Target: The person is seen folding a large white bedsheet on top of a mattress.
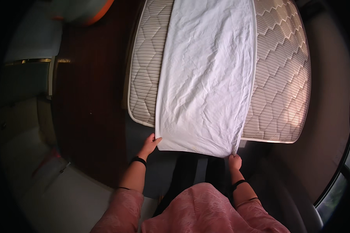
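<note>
A long white cloth [204, 81], folded and wrinkled, lies lengthwise over a quilted striped mattress [277, 87]. Its near end is stretched past the mattress's near edge, between my two hands. My left hand [150, 143] pinches the cloth's near left corner, thumb on top. The near right corner is gripped by my right hand [234, 162], where the fabric bunches at the fingertips. The far end of the cloth runs out of the top of the view.
Dark reddish-brown flooring [90, 116] lies left of the mattress. A rounded item with an orange rim [100, 14] is at the upper left. On the right stand a wall [326, 96] and, lower down, a window [332, 192].
</note>
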Action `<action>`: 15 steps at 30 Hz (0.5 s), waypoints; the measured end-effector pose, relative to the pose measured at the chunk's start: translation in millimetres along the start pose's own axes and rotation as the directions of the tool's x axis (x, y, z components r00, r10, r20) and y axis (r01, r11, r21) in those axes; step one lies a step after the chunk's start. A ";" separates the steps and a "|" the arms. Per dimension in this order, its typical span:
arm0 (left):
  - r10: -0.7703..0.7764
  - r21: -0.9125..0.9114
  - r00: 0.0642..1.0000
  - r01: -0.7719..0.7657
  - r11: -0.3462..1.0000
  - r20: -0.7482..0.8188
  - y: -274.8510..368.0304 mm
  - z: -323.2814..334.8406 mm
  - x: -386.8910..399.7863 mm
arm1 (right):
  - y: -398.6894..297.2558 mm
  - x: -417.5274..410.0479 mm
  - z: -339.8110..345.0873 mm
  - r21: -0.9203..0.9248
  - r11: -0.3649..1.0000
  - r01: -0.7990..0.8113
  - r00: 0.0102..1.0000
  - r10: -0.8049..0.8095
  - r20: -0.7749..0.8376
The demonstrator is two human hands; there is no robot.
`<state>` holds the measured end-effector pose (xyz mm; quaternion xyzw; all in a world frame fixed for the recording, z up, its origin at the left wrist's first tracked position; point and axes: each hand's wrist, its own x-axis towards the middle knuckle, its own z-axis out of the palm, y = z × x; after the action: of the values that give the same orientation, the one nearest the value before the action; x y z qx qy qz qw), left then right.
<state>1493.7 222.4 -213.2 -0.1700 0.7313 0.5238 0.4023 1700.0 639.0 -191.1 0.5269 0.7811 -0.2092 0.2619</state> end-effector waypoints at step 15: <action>-0.021 0.500 0.978 0.124 0.857 -0.206 3.8 -78.2 -103.0 | 9.5 -90.8 -79.1 -0.067 0.958 0.278 0.906 -0.238 0.349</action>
<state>1522.8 135.6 -121.9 -0.1348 0.8724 0.2769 0.3796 1721.8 625.3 -73.1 0.3592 0.7983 -0.2836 0.3916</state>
